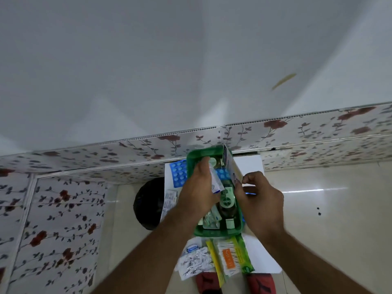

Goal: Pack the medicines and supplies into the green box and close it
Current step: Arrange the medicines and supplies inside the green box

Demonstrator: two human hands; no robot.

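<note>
The green box (192, 160) sits open on a white board (250, 164) on the floor. Inside lie a dark green bottle (227, 201), a blue blister pack (222, 174) and foil strips (209, 219). My left hand (196, 187) hovers over the box, shut on a white and blue tube (215, 179). My right hand (258, 198) pinches the edge of a white carton (231, 164) standing upright along the box's right wall. Outside the box lie a blue blister pack (178, 172), a printed leaflet (169, 200), silver foil strips (195, 262) and a cotton-swab pack (228, 257).
A green sachet (244, 255) and a yellow strip (214, 259) lie by the swabs near the board's front edge. A black round object (148, 204) sits left of the board. Floral-tiled walls (63, 219) rise behind and to the left. Red slippers (262, 283) show at the bottom.
</note>
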